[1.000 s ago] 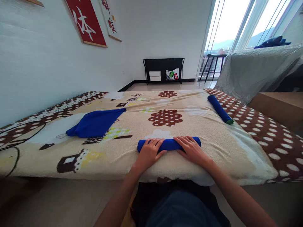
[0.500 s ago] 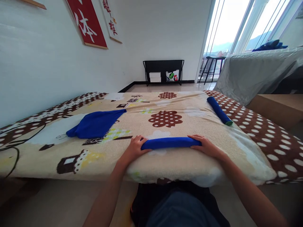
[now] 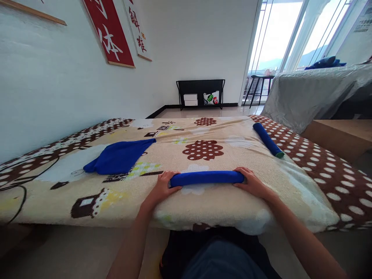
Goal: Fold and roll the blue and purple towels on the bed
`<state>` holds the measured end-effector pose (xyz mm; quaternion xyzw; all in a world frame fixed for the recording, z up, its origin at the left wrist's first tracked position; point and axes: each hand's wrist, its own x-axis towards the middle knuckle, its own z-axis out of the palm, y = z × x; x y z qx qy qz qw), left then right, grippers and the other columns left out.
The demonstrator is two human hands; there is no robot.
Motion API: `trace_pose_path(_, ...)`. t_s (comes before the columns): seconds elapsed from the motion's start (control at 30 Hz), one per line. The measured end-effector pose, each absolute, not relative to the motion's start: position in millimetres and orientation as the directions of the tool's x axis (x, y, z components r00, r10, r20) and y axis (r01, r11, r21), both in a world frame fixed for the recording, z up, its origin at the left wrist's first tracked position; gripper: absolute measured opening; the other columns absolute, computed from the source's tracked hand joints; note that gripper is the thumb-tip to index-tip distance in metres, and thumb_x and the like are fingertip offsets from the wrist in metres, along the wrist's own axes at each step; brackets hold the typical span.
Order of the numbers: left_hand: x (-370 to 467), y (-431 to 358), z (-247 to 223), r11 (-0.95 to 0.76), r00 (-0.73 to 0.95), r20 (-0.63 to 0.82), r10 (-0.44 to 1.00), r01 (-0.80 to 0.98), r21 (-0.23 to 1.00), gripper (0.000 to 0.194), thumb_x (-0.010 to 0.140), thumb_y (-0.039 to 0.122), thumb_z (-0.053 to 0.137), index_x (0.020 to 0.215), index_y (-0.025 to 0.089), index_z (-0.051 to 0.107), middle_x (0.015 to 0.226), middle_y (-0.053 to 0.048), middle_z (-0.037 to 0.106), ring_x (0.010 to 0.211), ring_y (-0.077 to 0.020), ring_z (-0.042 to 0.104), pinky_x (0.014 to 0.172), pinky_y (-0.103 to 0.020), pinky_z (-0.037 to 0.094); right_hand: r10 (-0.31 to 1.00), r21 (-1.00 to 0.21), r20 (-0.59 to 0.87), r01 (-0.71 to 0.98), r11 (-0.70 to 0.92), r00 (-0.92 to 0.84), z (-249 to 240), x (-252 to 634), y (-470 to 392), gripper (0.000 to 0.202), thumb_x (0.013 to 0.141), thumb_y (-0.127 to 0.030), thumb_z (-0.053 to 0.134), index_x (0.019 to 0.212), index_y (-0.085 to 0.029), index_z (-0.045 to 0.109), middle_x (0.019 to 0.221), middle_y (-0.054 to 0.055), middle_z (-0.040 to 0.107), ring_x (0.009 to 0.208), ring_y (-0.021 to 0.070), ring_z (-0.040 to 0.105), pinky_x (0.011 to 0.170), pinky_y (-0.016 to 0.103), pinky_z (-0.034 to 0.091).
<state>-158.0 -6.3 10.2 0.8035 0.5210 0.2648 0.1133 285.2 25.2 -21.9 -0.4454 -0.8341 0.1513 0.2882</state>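
Observation:
A rolled-up blue cloth (image 3: 207, 178) lies crosswise near the front edge of the bed, bowed slightly upward along its length. My left hand (image 3: 164, 185) is closed around its left end, with the thumb on the near side and the fingers on the far side. At the other end, my right hand (image 3: 252, 183) grips the roll in the same way. To the left, a loose blue cloth (image 3: 120, 157) lies spread and slightly crumpled. A darker blue roll (image 3: 267, 140) with a green end rests farther back on the right.
A patterned blanket (image 3: 162, 153) covers the bed, with black cables (image 3: 25, 193) on its left side. Beyond it stands a low black rack (image 3: 200, 88). On the right are a plastic-covered piece of furniture (image 3: 302, 91) and a brown box (image 3: 334, 135).
My view has tilted up slightly. The roll has shifted a little left between my hands, and my right hand now sits more at its very end.

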Motion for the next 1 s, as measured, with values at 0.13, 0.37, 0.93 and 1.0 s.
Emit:
trace_pose_path(0.13,-159,-5,10,-0.408,0.277,0.314,0.908,0.753,0.516,0.048,0.083,0.052,0.070,0.123,0.026,0.063,0.119,-0.006,0.066,0.112,-0.0282,0.056,0.104,-0.044,0.036,0.841,-0.526,0.360,0.656,0.541,-0.404,-21,285,25,0.046,0.086,-0.048,0.066,0.125,-0.025,0.062,0.120,0.009,0.065,0.114,0.0276,0.059,0.103,0.047,0.043)
trace_pose_path(0.37,-160,-13,16,-0.282,0.191,0.211,0.958,0.533,0.798,0.042,0.078,0.050,0.075,0.109,0.022,0.068,0.103,-0.003,0.070,0.094,-0.0226,0.064,0.083,-0.031,0.049,0.927,-0.773,0.250,0.520,0.364,-0.279,-13,287,15,0.050,0.086,-0.054,0.065,0.126,-0.026,0.062,0.106,0.003,0.070,0.092,0.0224,0.064,0.086,0.037,0.051)
trace_pose_path(0.93,-46,-10,49,-0.530,0.513,0.216,0.831,0.611,0.588,0.046,0.074,0.046,0.080,0.114,0.024,0.070,0.126,-0.010,0.066,0.119,-0.0326,0.056,0.107,-0.052,0.034,0.638,-0.569,0.738,0.306,0.763,-0.220,226,234,40,0.029,0.075,-0.037,0.076,0.089,-0.013,0.066,0.074,-0.004,0.059,0.069,0.0086,0.059,0.070,0.026,0.053)
trace_pose_path(1.0,-21,-14,39,-0.522,0.509,0.213,0.834,0.602,0.604,0.044,0.074,0.045,0.081,0.113,0.025,0.072,0.125,-0.010,0.065,0.118,-0.0333,0.056,0.104,-0.053,0.036,0.567,-0.444,0.705,0.358,0.821,-0.427,259,215,27,0.031,0.078,-0.036,0.075,0.088,-0.008,0.067,0.074,-0.005,0.058,0.072,0.0078,0.062,0.075,0.027,0.054)
